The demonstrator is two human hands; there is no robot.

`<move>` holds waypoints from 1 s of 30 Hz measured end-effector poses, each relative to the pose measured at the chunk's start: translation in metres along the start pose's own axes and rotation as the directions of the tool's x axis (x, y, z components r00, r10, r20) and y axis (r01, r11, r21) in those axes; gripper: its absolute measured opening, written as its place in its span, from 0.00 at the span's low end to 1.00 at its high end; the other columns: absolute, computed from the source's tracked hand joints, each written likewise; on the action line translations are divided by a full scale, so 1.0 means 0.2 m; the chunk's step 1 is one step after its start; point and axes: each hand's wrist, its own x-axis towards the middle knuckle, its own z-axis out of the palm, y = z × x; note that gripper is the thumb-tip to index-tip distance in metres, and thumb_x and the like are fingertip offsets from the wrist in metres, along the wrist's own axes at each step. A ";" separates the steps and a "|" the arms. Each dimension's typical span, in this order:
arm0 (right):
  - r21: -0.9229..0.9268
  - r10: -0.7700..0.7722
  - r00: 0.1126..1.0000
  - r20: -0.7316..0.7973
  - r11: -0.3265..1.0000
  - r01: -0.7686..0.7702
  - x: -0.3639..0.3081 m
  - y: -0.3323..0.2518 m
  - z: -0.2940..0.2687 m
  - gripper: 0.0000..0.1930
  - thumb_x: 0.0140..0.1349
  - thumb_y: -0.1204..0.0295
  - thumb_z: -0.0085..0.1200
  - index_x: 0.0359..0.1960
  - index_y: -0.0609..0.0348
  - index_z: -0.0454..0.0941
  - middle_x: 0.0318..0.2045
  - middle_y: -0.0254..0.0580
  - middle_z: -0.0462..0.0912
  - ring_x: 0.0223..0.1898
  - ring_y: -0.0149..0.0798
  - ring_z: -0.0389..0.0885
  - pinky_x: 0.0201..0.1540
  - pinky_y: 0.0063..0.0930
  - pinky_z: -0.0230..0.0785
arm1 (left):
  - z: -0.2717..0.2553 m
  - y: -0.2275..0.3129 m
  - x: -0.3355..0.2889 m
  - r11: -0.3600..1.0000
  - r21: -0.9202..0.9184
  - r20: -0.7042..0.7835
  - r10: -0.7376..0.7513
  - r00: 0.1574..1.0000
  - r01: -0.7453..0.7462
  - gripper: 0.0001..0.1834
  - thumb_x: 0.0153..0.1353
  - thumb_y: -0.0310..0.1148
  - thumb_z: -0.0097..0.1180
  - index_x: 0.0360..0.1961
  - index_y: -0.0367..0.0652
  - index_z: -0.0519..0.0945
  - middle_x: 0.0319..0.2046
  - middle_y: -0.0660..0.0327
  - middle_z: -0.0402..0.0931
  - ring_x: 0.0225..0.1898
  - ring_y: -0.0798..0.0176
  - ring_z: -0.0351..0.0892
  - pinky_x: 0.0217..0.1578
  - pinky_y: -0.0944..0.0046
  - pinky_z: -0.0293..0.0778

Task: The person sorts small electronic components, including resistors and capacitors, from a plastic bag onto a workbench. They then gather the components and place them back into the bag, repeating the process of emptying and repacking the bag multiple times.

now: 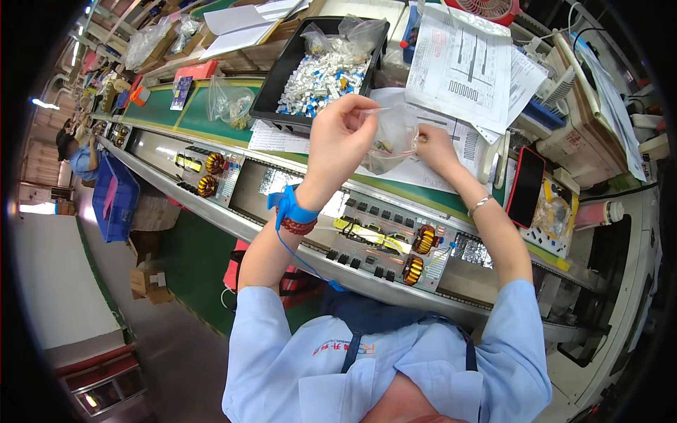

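My left hand (343, 135), with a blue wrist strap, pinches the upper left edge of a clear plastic zip bag (395, 127). Several small yellowish parts (383, 146) lie low inside it. At the bag's right edge the fingers of my right hand (435, 149) are closed on the plastic; a tiny dark spot shows at the fingertips, too small to name. Below the bag, on the line, sits a circuit board (381, 243) with copper-wound coils, yellow-wrapped parts and black components. The bag hangs above paper sheets on the bench.
Behind my left hand stands a black bin (264, 106) of white and blue connectors. Printed sheets (462, 67) lie at the back. A red-edged phone (526, 187) rests on the right. Another board (204, 169) sits further left on the conveyor rail (282, 247). A person (83, 158) works far left.
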 end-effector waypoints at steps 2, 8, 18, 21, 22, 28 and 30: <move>0.285 0.375 0.920 0.111 0.875 -0.391 0.05 -0.01 -0.13 0.16 0.56 0.63 0.54 0.19 0.63 0.73 0.14 0.30 0.69 0.18 0.25 0.64 0.22 0.22 0.57 | 0.02 0.00 0.03 0.999 0.015 0.055 -0.033 0.998 0.033 0.07 0.50 0.23 0.53 0.32 0.35 0.78 0.18 0.67 0.71 0.21 0.77 0.69 0.23 0.76 0.66; 0.882 0.405 0.899 0.166 0.347 -0.319 0.20 -0.31 -0.50 0.12 0.60 0.66 0.52 0.24 0.59 0.70 0.16 0.33 0.69 0.13 0.25 0.62 0.14 0.18 0.51 | 0.17 -0.09 0.13 0.978 -0.087 0.267 -0.162 0.950 0.191 0.08 0.53 0.28 0.56 0.31 0.33 0.78 0.20 0.64 0.72 0.19 0.73 0.74 0.20 0.73 0.73; 0.908 0.383 0.922 -0.060 0.404 -0.109 0.31 -0.55 -0.29 0.11 0.62 0.66 0.47 0.25 0.58 0.68 0.18 0.33 0.68 0.14 0.25 0.62 0.17 0.21 0.55 | 0.23 -0.16 0.20 0.930 -0.185 0.277 -0.262 0.924 0.319 0.10 0.60 0.32 0.52 0.29 0.34 0.78 0.18 0.66 0.71 0.18 0.75 0.70 0.18 0.74 0.73; 0.889 0.368 0.929 -0.044 0.438 -0.132 0.30 -0.55 -0.25 0.11 0.62 0.67 0.46 0.24 0.58 0.69 0.18 0.33 0.69 0.17 0.27 0.66 0.21 0.21 0.60 | 0.21 -0.18 0.20 0.918 -0.214 0.273 -0.271 0.923 0.333 0.11 0.60 0.33 0.51 0.29 0.35 0.77 0.18 0.67 0.70 0.18 0.75 0.70 0.18 0.74 0.73; 0.886 0.360 0.932 -0.040 0.445 -0.134 0.30 -0.55 -0.24 0.11 0.62 0.67 0.46 0.25 0.58 0.69 0.18 0.34 0.69 0.18 0.27 0.67 0.22 0.21 0.61 | 0.20 -0.19 0.20 0.915 -0.221 0.272 -0.274 0.922 0.337 0.11 0.60 0.34 0.51 0.29 0.35 0.77 0.18 0.67 0.70 0.18 0.75 0.70 0.18 0.74 0.73; 0.856 0.292 0.956 0.032 0.486 -0.177 0.28 -0.59 -0.25 0.10 0.61 0.69 0.42 0.25 0.59 0.69 0.21 0.36 0.71 0.24 0.30 0.70 0.30 0.22 0.63 | 0.18 -0.20 0.21 0.914 -0.222 0.257 -0.282 0.924 0.340 0.13 0.61 0.37 0.52 0.30 0.36 0.77 0.19 0.67 0.70 0.18 0.75 0.70 0.19 0.74 0.72; 0.870 0.261 0.965 0.008 0.475 -0.136 0.28 -0.59 -0.24 0.10 0.61 0.69 0.42 0.24 0.60 0.70 0.22 0.36 0.72 0.25 0.28 0.70 0.32 0.22 0.63 | 0.17 -0.20 0.21 0.915 -0.213 0.249 -0.287 0.925 0.342 0.13 0.61 0.37 0.52 0.30 0.36 0.77 0.20 0.67 0.70 0.18 0.75 0.71 0.19 0.74 0.72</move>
